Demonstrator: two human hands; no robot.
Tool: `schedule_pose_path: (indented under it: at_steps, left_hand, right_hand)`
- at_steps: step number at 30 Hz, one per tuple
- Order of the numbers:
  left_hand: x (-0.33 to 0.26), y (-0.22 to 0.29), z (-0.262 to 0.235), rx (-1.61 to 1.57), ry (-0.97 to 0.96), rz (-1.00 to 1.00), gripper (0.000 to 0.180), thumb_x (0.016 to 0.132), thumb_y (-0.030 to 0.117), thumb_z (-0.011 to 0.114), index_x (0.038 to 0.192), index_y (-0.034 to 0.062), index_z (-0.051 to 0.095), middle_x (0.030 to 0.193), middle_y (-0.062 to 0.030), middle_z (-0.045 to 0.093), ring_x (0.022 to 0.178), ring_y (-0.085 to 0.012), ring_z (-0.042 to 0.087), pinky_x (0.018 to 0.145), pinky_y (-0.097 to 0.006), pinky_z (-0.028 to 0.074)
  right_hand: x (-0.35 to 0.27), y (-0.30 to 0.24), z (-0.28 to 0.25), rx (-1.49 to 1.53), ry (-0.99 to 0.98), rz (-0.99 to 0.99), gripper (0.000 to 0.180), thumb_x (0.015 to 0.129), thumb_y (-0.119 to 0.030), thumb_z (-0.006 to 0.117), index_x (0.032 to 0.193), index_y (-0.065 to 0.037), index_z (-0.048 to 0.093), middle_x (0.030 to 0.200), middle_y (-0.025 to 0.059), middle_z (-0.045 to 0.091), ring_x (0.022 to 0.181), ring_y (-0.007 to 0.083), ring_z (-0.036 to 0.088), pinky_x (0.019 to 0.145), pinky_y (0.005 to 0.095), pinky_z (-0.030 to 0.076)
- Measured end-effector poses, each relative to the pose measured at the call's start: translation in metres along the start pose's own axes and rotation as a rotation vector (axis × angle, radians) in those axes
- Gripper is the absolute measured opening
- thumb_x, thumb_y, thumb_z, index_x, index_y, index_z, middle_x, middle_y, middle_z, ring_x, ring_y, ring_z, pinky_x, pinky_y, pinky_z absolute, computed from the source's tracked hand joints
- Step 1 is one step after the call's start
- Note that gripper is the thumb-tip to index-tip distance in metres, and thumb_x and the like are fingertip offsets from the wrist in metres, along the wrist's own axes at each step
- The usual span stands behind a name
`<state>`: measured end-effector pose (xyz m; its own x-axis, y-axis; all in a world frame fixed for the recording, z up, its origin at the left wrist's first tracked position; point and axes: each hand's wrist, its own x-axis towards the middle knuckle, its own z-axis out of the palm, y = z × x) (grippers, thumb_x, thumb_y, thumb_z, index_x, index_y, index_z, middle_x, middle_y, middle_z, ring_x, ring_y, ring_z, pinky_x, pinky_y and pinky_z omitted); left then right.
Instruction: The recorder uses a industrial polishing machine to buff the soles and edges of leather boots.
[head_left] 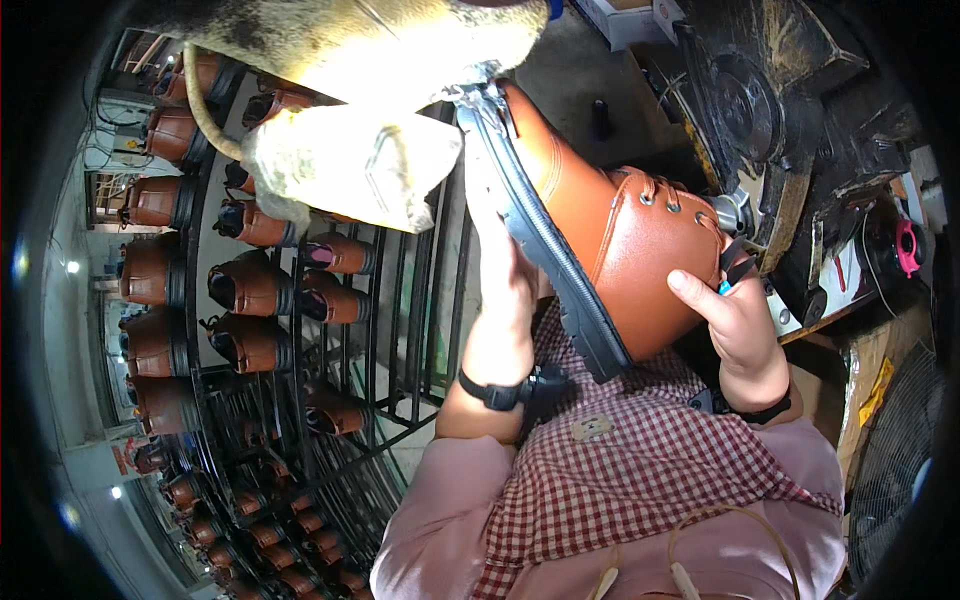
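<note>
A brown leather lace-up shoe [650, 260] with a black ridged sole [555, 270] is tilted in front of me, its toe pointing up and away. My left hand [503, 265] supports it along the sole side, and the shoe hides most of those fingers. At the heel and collar, my right hand [738, 315] grips it with the thumb on the leather; the other fingers are largely hidden. The toe meets a small metal mechanism [480, 95] below a pale, worn machine head [400, 40]. A brightly lit, pale machine part [345, 165] juts out left of the toe.
Black racks [385, 340] at the left carry several rows of similar brown shoes [250, 285]. Dark, grimy machinery [770, 110] stands at the right. A black fan guard [895, 480] is at the lower right, below a pink round object [908, 247].
</note>
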<state>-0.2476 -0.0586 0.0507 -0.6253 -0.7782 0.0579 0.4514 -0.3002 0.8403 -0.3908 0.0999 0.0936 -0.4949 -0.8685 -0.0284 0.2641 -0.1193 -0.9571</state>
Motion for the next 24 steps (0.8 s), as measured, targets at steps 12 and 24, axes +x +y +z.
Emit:
schedule_pose_path:
  at_steps: [12,24]
  left_hand:
    - [-0.05,-0.032,-0.004,0.555,-0.166,0.222,0.119,0.078,0.058,0.06,0.146,-0.0051,-0.014,0.152,-0.0212,0.008,0.141,-0.0318,0.015,0.114,-0.043,0.012]
    - [-0.043,-0.027,0.007,0.53,-0.061,0.327,0.11,0.079,0.061,0.053,0.146,-0.0106,0.003,0.141,-0.0228,0.031,0.133,-0.0302,0.031,0.109,-0.043,0.025]
  right_hand:
    - [0.0,-0.002,0.001,0.034,0.03,-0.015,0.039,0.085,0.0,0.062,0.123,0.002,0.055,0.116,0.009,0.063,0.106,0.0165,0.059,0.094,0.0318,0.044]
    - [0.001,-0.002,0.007,0.072,0.053,0.012,0.036,0.086,-0.001,0.061,0.122,0.002,0.056,0.114,0.0087,0.063,0.105,0.0164,0.06,0.093,0.0318,0.045]
